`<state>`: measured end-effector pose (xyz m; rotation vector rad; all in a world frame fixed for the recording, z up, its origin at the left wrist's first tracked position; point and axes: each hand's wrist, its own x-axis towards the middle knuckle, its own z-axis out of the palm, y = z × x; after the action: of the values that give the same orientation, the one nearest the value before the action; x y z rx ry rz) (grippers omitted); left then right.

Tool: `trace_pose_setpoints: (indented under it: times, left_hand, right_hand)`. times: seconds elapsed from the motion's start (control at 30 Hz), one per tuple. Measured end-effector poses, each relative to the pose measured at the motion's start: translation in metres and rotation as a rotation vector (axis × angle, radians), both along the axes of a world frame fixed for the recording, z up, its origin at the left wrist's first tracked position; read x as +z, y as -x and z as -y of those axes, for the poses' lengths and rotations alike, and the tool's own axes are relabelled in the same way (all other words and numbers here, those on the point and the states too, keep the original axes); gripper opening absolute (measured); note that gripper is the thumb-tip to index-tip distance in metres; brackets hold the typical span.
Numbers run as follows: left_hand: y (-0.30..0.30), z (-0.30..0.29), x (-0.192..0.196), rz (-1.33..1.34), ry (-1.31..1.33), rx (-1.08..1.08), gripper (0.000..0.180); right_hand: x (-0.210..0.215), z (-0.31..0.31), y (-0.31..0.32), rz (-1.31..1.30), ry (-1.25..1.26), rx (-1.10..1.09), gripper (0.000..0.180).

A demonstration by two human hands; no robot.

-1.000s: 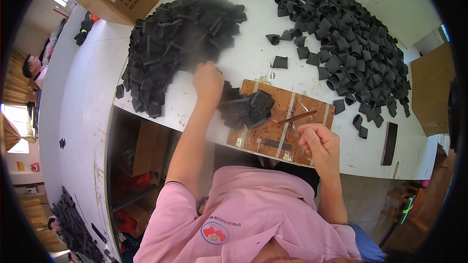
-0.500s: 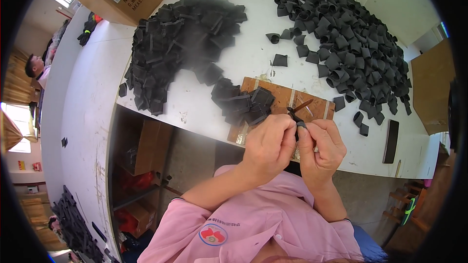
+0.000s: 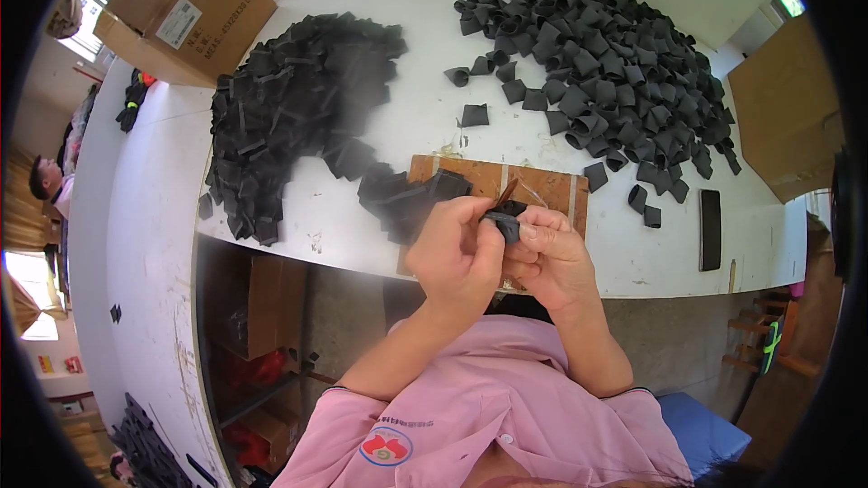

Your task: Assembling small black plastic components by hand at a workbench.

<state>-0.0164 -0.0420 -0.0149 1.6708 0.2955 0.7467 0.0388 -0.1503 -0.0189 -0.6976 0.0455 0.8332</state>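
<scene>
Both my hands close on one small black fabric loop (image 3: 504, 227) just above the near part of a brown wooden board (image 3: 553, 184). My left hand (image 3: 457, 248) pinches its left side between thumb and fingers. My right hand (image 3: 553, 258) grips its right side, the thumb pressed on the front. Right behind the loop a brown pointed stick (image 3: 508, 191) rises from the board; whether the two touch I cannot tell. Left of my left hand, a small heap of flat black fabric pieces (image 3: 407, 203) overlaps the board.
A big pile of flat black pieces (image 3: 289, 117) lies at left, a pile of open black loops (image 3: 606, 81) at right. Cardboard boxes (image 3: 194, 14) flank the white table (image 3: 362, 258). A dark phone-like slab (image 3: 711, 230) lies near the right edge. Another person (image 3: 50, 185) is far left.
The black loop has turned, and more of its broad face shows between my fingers. My hands have shifted their grip on it. The whole view has swung slightly.
</scene>
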Motion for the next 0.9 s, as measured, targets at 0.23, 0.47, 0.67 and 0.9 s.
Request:
trace_pose_setpoints:
  times: [0.23, 0.47, 0.67, 0.9]
  left_hand:
    - [-0.006, -0.034, 0.035, 0.125, 1.282, -0.603, 0.015]
    - [-0.014, -0.045, 0.018, 0.197, 1.581, -0.816, 0.021]
    - [-0.017, -0.045, 0.017, 0.188, 1.865, -0.818, 0.022]
    - [-0.012, -0.025, 0.027, 0.035, 0.861, -0.375, 0.024]
  right_hand:
    - [0.048, -0.003, -0.018, 0.491, 0.23, 0.161, 0.026]
    - [0.03, -0.015, -0.041, 0.476, 0.161, 0.274, 0.025]
    - [0.043, -0.02, -0.043, 0.648, 0.219, 0.229, 0.025]
    - [0.019, -0.016, -0.045, 0.566, 0.148, 0.271, 0.021]
